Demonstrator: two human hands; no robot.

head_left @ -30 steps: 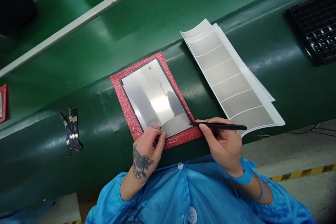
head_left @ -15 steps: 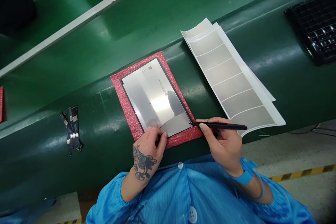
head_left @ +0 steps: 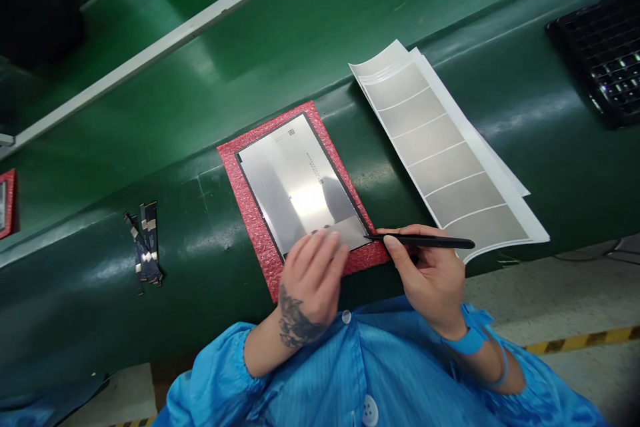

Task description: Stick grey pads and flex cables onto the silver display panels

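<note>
A shiny silver panel [head_left: 295, 183] lies on a red foam pad [head_left: 245, 200] on the green bench. A grey adhesive strip [head_left: 350, 230] lies across the panel's near end. My left hand [head_left: 313, 277] rests flat on that strip with fingers stretched out, slightly blurred. My right hand [head_left: 433, 277] grips black tweezers [head_left: 425, 241], whose tip touches the strip's right corner at the panel edge.
A white backing sheet [head_left: 450, 153] with several grey strips lies right of the pad. A small bundle of flex cables [head_left: 145, 247] lies to the left. A black tray [head_left: 605, 53] sits at far right, another red pad [head_left: 6, 203] at far left.
My left hand has gone from pinching the strip's left end to lying flat over the strip, shifted rightward. The tweezers have stayed at the strip's right corner.
</note>
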